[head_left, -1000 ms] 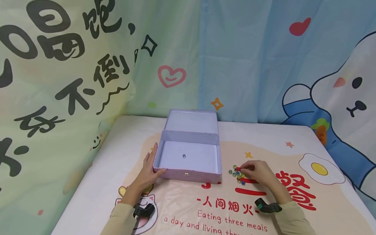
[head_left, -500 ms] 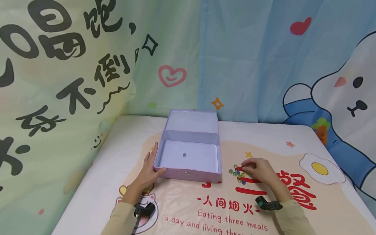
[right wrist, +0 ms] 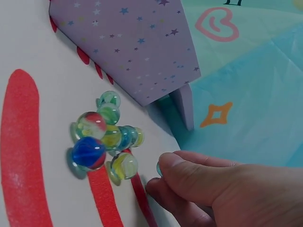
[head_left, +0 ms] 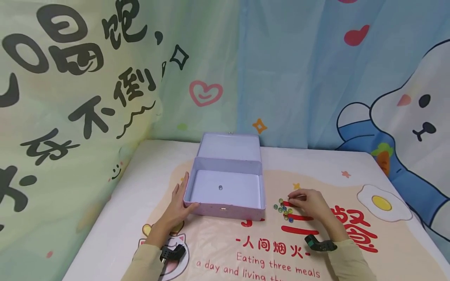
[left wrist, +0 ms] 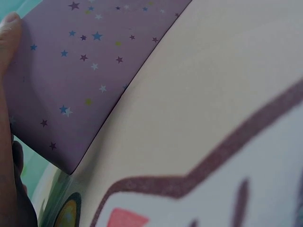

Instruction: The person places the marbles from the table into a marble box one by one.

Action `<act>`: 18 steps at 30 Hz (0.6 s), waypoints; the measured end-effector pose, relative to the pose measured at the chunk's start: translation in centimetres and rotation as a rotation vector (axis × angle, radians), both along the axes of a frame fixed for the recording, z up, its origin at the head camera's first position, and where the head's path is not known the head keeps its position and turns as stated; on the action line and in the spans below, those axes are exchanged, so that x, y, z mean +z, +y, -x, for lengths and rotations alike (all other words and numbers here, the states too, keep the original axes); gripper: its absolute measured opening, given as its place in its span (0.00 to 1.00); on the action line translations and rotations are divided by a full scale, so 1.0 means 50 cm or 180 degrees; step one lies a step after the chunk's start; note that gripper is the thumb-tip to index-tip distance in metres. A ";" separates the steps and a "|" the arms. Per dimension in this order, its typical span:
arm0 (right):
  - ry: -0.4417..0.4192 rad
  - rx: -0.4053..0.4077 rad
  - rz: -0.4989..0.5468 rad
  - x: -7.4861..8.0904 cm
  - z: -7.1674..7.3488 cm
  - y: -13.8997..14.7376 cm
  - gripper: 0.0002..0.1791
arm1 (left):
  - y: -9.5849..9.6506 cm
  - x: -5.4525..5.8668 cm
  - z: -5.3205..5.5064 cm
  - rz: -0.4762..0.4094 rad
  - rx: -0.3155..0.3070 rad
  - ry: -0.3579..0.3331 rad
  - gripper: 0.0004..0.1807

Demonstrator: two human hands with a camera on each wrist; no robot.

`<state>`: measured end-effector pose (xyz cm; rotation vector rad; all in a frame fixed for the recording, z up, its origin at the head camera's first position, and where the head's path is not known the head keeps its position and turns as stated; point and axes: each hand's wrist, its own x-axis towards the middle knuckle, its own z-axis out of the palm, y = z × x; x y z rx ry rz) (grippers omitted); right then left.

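A lilac box (head_left: 225, 210) with a star pattern stands on the table, its hinged lid (head_left: 230, 146) folded back. One clear marble (head_left: 220, 187) lies on its floor. My left hand (head_left: 177, 205) rests against the box's front left corner, fingers extended along the left side and thumb (left wrist: 7, 40) on the front. To the right of the box, my right hand (head_left: 311, 203) pinches a small marble (right wrist: 159, 169) between thumb and fingertips, mostly covered by them. Beside those fingertips lies a cluster of several glass marbles (right wrist: 111, 137), green, yellow and blue (right wrist: 88, 153).
The table (head_left: 351, 156) has a printed cloth with red characters (head_left: 355, 228) and a fried egg print (head_left: 383, 201). Behind it hangs a green and blue curtain (head_left: 281, 78). A black band (head_left: 320, 244) circles each wrist.
My right hand has lifted slightly up and away from the marble cluster, pinching a marble. The left hand and the box stay in place; the head view shifts a little.
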<state>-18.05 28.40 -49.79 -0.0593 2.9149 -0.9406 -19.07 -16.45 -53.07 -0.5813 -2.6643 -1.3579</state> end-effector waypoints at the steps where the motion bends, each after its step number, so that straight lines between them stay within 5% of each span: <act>1: -0.0010 -0.0002 0.0003 -0.001 -0.001 -0.001 0.12 | 0.000 -0.001 -0.003 0.0000 0.0003 -0.0012 0.57; 18: 0.0172 -0.0039 0.0191 0.000 0.006 -0.020 0.15 | 0.001 -0.004 0.002 -0.0054 -0.0042 0.0151 0.57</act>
